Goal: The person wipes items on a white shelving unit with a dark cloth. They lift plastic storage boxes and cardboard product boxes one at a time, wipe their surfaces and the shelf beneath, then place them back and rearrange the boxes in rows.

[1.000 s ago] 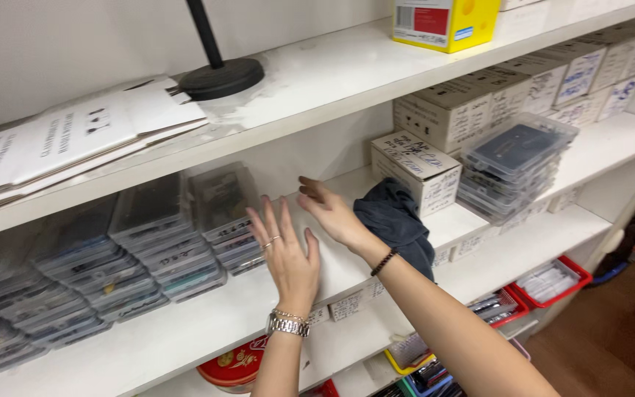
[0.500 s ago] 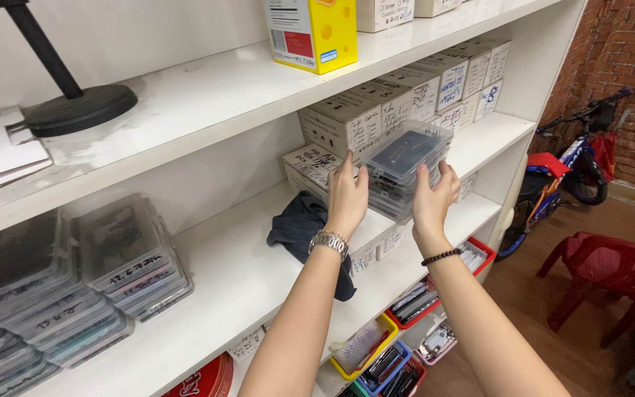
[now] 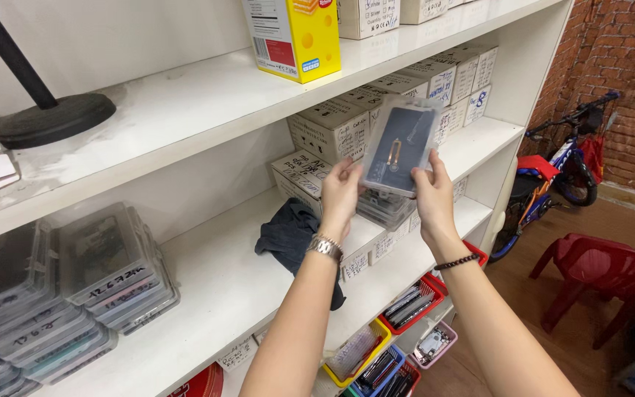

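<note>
I hold a clear plastic case (image 3: 398, 145) up in front of the shelf (image 3: 207, 272), my left hand (image 3: 341, 192) and right hand (image 3: 433, 192) pinching its two lower edges. It is lifted off the stack of cases (image 3: 385, 207); the rest remain. A dark cloth (image 3: 292, 235) lies nearby. Beyond the shelving are a brick wall (image 3: 626, 81), a bicycle (image 3: 560, 176) and a red chair (image 3: 604, 272).

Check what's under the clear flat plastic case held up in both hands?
Beneath the clear flat plastic case, a stack of similar clear cases sits on the white shelf. The left hand and right hand hide parts of that stack.
</note>
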Available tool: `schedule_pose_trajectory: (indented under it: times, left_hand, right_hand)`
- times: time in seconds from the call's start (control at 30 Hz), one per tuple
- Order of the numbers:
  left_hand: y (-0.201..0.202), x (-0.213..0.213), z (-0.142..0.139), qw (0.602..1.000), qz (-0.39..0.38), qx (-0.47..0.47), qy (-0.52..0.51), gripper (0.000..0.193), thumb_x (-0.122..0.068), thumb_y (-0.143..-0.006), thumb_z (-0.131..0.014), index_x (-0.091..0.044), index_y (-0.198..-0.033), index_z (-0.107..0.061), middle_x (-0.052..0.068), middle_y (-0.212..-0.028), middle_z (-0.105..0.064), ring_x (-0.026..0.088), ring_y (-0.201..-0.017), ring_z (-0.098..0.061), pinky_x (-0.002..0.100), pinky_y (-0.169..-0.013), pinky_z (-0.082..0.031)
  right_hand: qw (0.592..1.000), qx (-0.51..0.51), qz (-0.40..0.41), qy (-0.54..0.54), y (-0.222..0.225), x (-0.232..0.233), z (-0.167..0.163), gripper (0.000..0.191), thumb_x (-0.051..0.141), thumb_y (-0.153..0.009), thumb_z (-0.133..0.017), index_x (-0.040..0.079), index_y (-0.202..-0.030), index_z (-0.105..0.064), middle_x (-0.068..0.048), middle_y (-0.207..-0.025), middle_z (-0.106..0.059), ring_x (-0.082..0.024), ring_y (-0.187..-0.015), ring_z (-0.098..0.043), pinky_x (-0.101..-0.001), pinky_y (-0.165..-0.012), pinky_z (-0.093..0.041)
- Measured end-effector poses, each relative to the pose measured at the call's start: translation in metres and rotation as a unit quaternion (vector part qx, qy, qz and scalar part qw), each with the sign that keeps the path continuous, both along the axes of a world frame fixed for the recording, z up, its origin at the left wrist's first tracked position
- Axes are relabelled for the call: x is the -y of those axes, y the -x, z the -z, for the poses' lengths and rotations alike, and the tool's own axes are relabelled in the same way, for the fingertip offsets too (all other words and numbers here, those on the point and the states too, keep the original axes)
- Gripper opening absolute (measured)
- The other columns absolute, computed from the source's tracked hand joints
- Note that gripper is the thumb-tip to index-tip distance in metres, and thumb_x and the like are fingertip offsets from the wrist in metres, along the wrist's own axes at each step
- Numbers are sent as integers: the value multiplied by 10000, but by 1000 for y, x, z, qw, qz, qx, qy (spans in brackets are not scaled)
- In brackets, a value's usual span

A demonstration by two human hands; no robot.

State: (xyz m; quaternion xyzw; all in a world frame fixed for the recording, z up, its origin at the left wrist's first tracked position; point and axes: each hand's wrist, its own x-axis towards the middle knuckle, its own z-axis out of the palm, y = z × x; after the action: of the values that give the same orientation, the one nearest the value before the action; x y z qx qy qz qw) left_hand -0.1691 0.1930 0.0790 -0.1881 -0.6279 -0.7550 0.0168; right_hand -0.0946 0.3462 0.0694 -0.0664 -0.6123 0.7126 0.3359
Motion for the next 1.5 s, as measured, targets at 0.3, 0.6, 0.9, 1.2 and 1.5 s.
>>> schedule_pose_trajectory:
  times: [0.3, 0.6, 0.9, 1.2, 1.5]
  left_hand:
    - [-65, 166, 26, 945, 112, 192, -241, 379, -318, -978, -631, -22, -1215, -635, 121, -1154, -721, 200, -988, -731, 357, -847, -609]
    - [-101, 254, 68, 959, -94, 210, -168, 311, -305, -940, -662, -46, -1106, -623, 99, -1018, -733, 181, -875, -741, 351, -742, -628]
    - [-94, 249, 75, 917, -86, 207, -330, 673, -586, -954, -497, -50, -1345, -612, 95, -1247, -716, 202, -1083, -709, 351, -908, -581]
    - [-126, 246, 70, 976, -137, 117, -124, 524, -378, -987, -593, -20, -1369, -586, 121, -1252, -696, 191, -1070, -693, 331, -877, -583]
    - [-136, 251, 65, 969, -227, 11, 93, 293, -215, -1043, -592, 45, -1156, -666, 102, -976, -742, 108, -853, -633, 255, -747, -539]
  right_hand:
    - [950, 40, -287, -115, -14, 91, 38, 570, 277, -1005, -544, 82, -1532, -448, -33, -1139, -690, -132, -1003, -610, -284, -875, -494]
    - [806, 33, -16, -590, 5, 179, 68, 570, 302, -839, -717, 200, -1382, -578, -187, -1303, -640, -358, -1234, -548, -419, -1038, -493]
    - [845, -97, -71, -521, -67, 245, 33, 510, 323, -869, -716, 183, -1339, -576, -248, -1442, -477, -477, -1336, -380, -553, -1104, -320]
    - [899, -47, -112, -420, -7, 258, 16, 584, 295, -911, -633, 131, -1446, -462, -264, -1419, -453, -474, -1248, -510, -493, -1053, -434]
    - [913, -60, -113, -387, 7, 283, 5, 473, 369, -966, -658, 72, -1323, -568, -260, -1270, -570, -470, -1165, -574, -491, -1002, -457]
